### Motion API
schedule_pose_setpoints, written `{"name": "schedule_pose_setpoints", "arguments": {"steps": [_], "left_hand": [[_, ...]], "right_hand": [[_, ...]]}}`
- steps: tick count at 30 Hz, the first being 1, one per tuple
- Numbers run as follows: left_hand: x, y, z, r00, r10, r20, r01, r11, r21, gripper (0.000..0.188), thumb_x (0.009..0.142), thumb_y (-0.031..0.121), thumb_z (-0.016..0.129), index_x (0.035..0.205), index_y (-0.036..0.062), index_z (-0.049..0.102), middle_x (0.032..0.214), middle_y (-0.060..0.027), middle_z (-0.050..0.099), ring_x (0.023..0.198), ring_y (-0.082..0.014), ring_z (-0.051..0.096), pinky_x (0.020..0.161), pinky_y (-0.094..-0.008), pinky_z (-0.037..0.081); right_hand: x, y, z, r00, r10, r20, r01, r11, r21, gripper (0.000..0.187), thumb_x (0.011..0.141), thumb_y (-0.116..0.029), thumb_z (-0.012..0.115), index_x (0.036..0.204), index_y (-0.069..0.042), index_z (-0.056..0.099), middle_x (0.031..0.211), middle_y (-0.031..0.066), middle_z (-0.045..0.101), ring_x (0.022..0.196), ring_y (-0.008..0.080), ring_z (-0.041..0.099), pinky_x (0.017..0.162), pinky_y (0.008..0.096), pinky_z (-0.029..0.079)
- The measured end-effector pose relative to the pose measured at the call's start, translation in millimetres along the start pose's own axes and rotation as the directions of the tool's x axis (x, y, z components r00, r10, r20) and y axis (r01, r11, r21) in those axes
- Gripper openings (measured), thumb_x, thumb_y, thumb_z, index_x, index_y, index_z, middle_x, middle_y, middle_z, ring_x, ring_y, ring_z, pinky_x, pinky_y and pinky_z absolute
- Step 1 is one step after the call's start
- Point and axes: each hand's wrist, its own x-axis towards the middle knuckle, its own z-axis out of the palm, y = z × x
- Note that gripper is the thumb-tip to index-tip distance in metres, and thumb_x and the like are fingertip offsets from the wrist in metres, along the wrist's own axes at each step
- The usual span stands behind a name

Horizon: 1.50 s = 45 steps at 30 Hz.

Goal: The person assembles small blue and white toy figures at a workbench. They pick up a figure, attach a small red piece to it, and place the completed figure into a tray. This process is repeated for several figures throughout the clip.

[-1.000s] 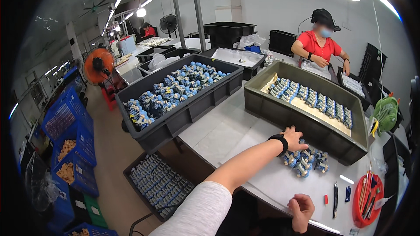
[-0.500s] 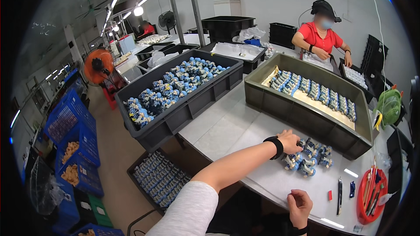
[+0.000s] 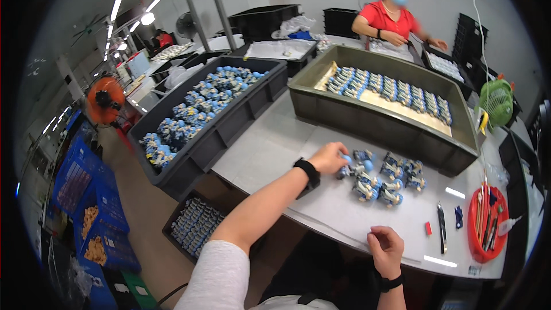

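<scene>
Small blue-and-white figurines [image 3: 391, 190] lie in a loose cluster on the white table. At the cluster's left end, my left hand [image 3: 328, 158] reaches across with its fingers closed at a blue-headed figurine [image 3: 344, 167]; the fingertips partly cover it. Another figurine [image 3: 363, 156] lies just right of that hand. My right hand [image 3: 387, 248] hovers at the table's near edge, fingers loosely curled, thumb apart, nothing visible in it. Behind the cluster, an olive-grey bin [image 3: 379, 112] holds rows of similar figurines on a pale lining.
A dark grey bin [image 3: 229, 126] heaped with figurines stands at left. A red basket [image 3: 477, 247] of tools, a black-handled tool [image 3: 441, 227] and a small red piece [image 3: 428, 228] are at right. Below the table sits a crate [image 3: 192, 227] of figurines. A co-worker [image 3: 393, 20] works opposite.
My left hand has moved left across the table, and figurines now lie beside it, left of the main cluster. My right hand stays near the table edge. The whole view has shifted slightly.
</scene>
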Motion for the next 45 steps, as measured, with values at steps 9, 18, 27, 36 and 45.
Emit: {"name": "schedule_pose_setpoints", "arguments": {"steps": [9,18,27,36,45], "left_hand": [[-86.1,47.9,2.1,0.998,-0.030,0.056,0.059,0.761,-0.646,0.039,0.086,0.006,0.054,0.122,-0.0025,0.045,0.081,-0.0030,0.055,0.065,-0.0075,0.053,0.058,-0.0200,0.046],[-117.3,71.5,86.6,0.991,-0.049,0.125,0.133,0.501,-0.855,0.036,0.089,0.013,0.054,0.122,0.0008,0.047,0.089,-0.0011,0.056,0.071,-0.0061,0.053,0.062,-0.0192,0.046],[-110.3,56.3,108.6,1.000,-0.018,0.020,0.026,0.389,-0.921,0.031,0.089,0.009,0.052,0.119,0.0034,0.050,0.087,0.0008,0.057,0.068,-0.0041,0.049,0.057,-0.0164,0.039],[-112.3,49.4,112.2,0.998,-0.003,-0.057,-0.052,0.381,-0.923,0.033,0.088,0.011,0.056,0.119,0.0011,0.050,0.094,-0.0007,0.059,0.075,-0.0056,0.052,0.065,-0.0194,0.043],[-112.1,47.8,115.0,0.995,0.033,-0.099,-0.104,0.401,-0.910,0.036,0.087,0.011,0.058,0.121,0.0013,0.049,0.104,-0.0034,0.058,0.092,-0.0083,0.054,0.076,-0.0223,0.046]], "right_hand": [[1.0,-1.1,-1.4,0.999,0.026,0.044,-0.030,0.994,0.106,0.024,0.077,-0.002,0.064,0.100,0.002,0.057,0.083,0.0062,0.061,0.076,0.0109,0.058,0.070,0.0229,0.046],[-0.4,4.5,-7.0,0.991,0.111,0.072,-0.125,0.963,0.237,0.038,0.082,-0.008,0.062,0.116,0.003,0.048,0.092,0.0082,0.059,0.080,0.0126,0.058,0.073,0.0235,0.047],[4.5,-1.2,-9.8,0.986,0.140,0.092,-0.163,0.933,0.321,0.036,0.095,-0.021,0.041,0.121,0.004,0.043,0.098,0.0129,0.057,0.080,0.0174,0.061,0.070,0.0262,0.049],[3.1,-0.9,-2.9,0.997,0.081,0.013,-0.081,0.940,0.330,0.035,0.087,-0.005,0.052,0.121,0.000,0.043,0.107,0.0107,0.054,0.094,0.0155,0.055,0.076,0.0260,0.048],[3.5,4.8,-0.3,0.996,0.021,-0.088,-0.002,0.977,0.214,0.054,0.072,0.008,0.066,0.120,-0.001,0.044,0.113,0.0079,0.050,0.103,0.0126,0.049,0.077,0.0229,0.046]]}}
